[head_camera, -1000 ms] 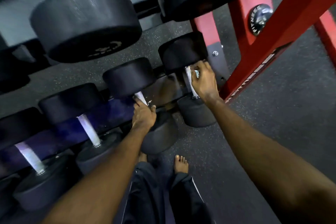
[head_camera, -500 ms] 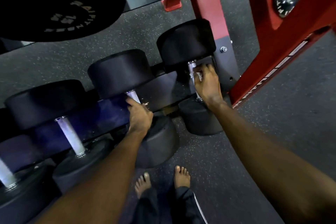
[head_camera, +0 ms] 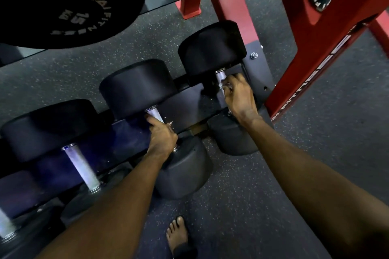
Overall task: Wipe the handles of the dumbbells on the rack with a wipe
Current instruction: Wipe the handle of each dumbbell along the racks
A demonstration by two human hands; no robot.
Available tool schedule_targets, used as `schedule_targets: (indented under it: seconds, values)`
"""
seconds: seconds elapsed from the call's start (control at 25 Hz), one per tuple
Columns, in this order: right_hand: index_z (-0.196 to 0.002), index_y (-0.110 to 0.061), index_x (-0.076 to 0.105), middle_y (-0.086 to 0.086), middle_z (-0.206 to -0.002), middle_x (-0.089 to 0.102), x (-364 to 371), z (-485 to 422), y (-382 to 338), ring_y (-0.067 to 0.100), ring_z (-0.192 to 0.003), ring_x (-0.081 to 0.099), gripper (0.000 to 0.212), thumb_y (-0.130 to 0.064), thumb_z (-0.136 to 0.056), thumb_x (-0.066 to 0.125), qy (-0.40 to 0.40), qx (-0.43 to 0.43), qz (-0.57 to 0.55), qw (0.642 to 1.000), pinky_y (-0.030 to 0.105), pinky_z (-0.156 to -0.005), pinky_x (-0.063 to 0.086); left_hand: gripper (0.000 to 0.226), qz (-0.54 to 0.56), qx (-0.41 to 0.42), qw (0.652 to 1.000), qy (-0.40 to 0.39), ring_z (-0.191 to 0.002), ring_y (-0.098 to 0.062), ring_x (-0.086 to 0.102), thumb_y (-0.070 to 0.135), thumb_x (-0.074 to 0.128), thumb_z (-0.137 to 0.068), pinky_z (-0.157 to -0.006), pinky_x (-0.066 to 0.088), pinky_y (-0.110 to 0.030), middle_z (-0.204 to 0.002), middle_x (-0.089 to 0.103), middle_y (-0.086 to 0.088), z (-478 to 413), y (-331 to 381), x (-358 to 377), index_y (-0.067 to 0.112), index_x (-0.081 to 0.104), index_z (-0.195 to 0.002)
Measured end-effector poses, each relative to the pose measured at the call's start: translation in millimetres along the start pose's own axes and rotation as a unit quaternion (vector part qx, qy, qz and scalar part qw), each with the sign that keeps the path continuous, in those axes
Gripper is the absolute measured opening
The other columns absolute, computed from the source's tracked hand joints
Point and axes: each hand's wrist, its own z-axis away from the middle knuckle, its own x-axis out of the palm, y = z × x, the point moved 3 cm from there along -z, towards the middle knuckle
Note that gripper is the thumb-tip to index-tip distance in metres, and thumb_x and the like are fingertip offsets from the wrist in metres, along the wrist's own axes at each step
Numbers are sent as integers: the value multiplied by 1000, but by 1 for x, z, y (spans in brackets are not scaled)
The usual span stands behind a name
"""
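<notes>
Right hand (head_camera: pixel 239 99) is pinching the wipe (head_camera: pixel 223 86) round a dumbbell handle (head_camera: pixel 220 75), likely needing full twists; left hand (head_camera: pixel 162 135) is gripping the next handle (head_camera: pixel 155 114).

Black chrome-handled dumbbells (head_camera: pixel 136 88) abreast on rack (head_camera: pixel 185 101), white wipe (head_camera: pixel 223 86) against rightmost handle (head_camera: pixel 220 75)

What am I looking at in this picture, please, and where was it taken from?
There is no machine here: a person works with bare hands. The camera sits on their head and looks down along both arms. Black dumbbells lie on a low rack beside a red frame. The right hand holds a white wipe against the metal handle of the end dumbbell. The left hand grips the next dumbbell by its handle. A bare foot stands on the speckled floor.
</notes>
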Motion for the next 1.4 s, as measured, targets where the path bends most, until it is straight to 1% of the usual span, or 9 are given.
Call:
schedule_targets:
  seconds: [0.24,0.4,0.88,0.96,1.04,1.12,1.2,1.28,1.4]
  values:
    - [-124,-9,61,15,-126,54,5,-1,-5,32,-109,54,30,-14,-96,53,-13,-45,77,996,35,-87,43,70,30,24,998,49,-107,-52,59,9,46,-100,-88,48,-44,-127,48,-43,4,-3,3,-8,3,-152]
    - [-116,-9,65,9,-118,57,6,-4,-1,25,-101,57,26,-14,-94,53,1,-44,36,998,34,-87,49,61,28,56,994,89,-97,-47,63,11,42,-102,-67,42,-32,-115,56,-36,4,-7,5,-12,10,-149]
    - [-95,-2,71,19,-112,59,2,1,-12,39,-93,61,21,-7,-90,52,49,-107,110,987,42,-77,50,61,66,73,993,73,-97,-48,63,7,47,-97,-73,46,-37,-114,57,-38,-3,-11,9,-10,13,-145]
    - [-96,-4,72,19,-111,59,3,-1,-10,39,-94,61,22,-7,-88,52,50,-102,105,988,40,-78,50,64,19,28,998,57,-106,-47,61,13,51,-98,-79,48,-42,-126,53,-37,0,-4,2,-7,14,-146]
    - [-98,-5,72,19,-112,59,4,-5,-5,39,-95,62,23,-5,-88,51,41,-87,94,991,38,-79,50,62,-165,-10,985,47,-123,-42,52,26,54,-101,-92,46,-48,-138,44,-28,16,11,-9,-5,23,-145]
    - [-100,-6,71,18,-114,58,4,-7,-2,37,-97,61,24,-3,-87,51,42,-82,60,994,36,-79,49,44,-253,78,959,100,-122,-37,51,30,49,-104,-93,47,-48,-134,47,-20,38,36,-13,0,44,-135]
    - [-104,-7,70,18,-116,58,2,-9,0,37,-101,60,25,-3,-88,51,46,-85,40,995,35,-82,47,33,-196,225,949,102,-117,-38,52,27,46,-104,-93,46,-48,-129,50,-18,50,56,4,5,55,-127]
    - [-107,-6,70,19,-118,58,1,-12,2,38,-105,59,23,-8,-91,54,45,-83,22,995,35,-85,45,46,-215,276,936,38,-130,-40,43,29,49,-103,-104,39,-49,-145,40,-20,33,59,30,13,45,-146]
    - [-105,-5,71,20,-117,59,4,-17,6,38,-104,58,19,-12,-92,58,56,-80,-1,995,33,-84,41,76,-305,219,926,-30,-152,-38,14,42,53,-101,-121,18,-53,-168,7,-17,-17,44,53,26,11,-163]
